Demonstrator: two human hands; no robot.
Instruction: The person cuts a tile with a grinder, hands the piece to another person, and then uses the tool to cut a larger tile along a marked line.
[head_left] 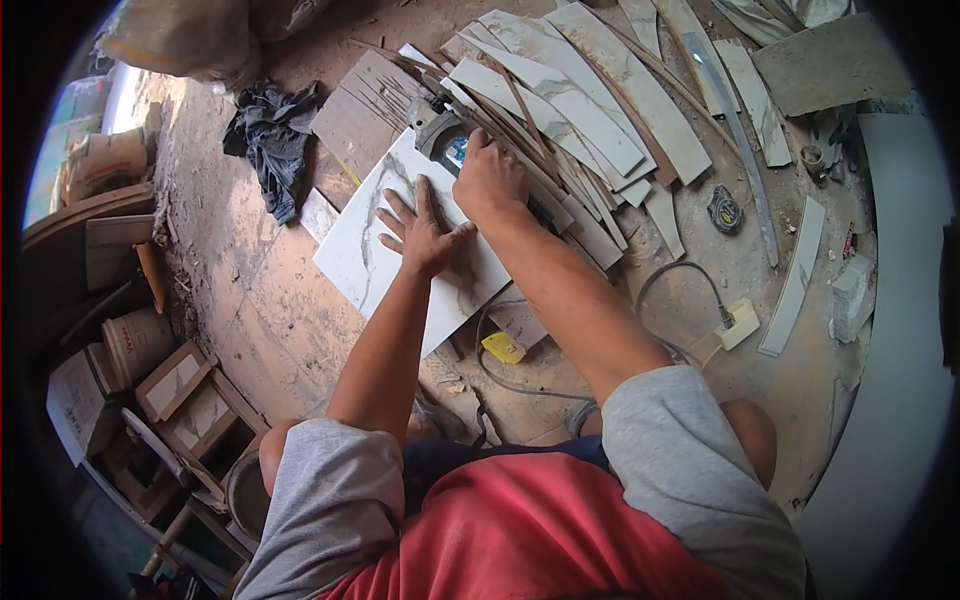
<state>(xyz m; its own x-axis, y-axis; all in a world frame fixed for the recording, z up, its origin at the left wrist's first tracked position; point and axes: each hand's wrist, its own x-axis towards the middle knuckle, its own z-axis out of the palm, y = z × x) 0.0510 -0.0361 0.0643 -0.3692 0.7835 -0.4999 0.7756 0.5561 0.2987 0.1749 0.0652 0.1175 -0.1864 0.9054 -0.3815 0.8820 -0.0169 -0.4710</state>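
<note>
A white marble-patterned tile [365, 255] lies on the dusty floor in front of me. My left hand [428, 232] presses on its surface with the fingers spread. My right hand [492, 180] is wrapped round a power cutter [436, 130], which rests at the tile's upper right edge. Its metal base faces away from me, and a blue label shows beside my fingers. The cutter's blade is hidden. Under the tile's far end is a brownish board [365, 110].
Long tile strips [600, 90] pile up beyond my right hand. A dark cloth [272, 140], a tape measure [724, 210], a yellow object [503, 347] and a cabled socket [738, 324] lie around. Boxes [137, 343] and wooden frames [190, 400] stand left.
</note>
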